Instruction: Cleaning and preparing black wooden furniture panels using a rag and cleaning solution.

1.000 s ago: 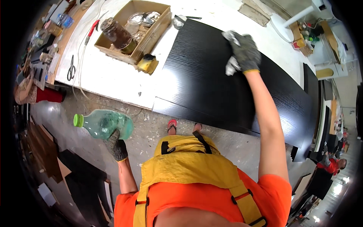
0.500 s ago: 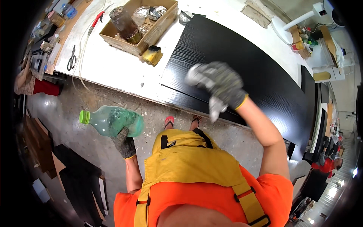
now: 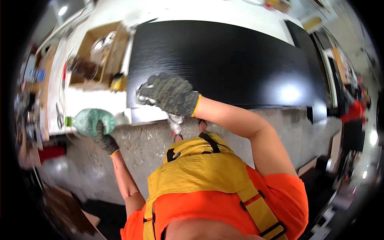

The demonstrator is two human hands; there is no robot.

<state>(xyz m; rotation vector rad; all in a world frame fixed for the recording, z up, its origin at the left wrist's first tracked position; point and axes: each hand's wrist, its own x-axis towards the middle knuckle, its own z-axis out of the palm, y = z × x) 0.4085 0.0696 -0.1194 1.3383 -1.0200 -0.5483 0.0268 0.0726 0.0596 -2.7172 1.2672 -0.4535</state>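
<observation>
Pointing its cap (image 3: 69,121) left, green bottle (image 3: 87,122) gripped sideways by left hand (image 3: 105,143), right hand (image 3: 172,94) clutching cloth (image 3: 175,120), black panel (image 3: 240,64) crosswise

1. The panel (image 3: 240,60) is finished in black and lined with fine grain.
2. The bottle (image 3: 86,122) at left is tinted translucent green and capped in brighter green.
3. The right glove (image 3: 170,94) is mottled in dark grey and olive and cuffed in yellow.
4. The cloth (image 3: 175,120) is coloured white.
5. The near overalls (image 3: 192,172) are coloured mustard.
</observation>
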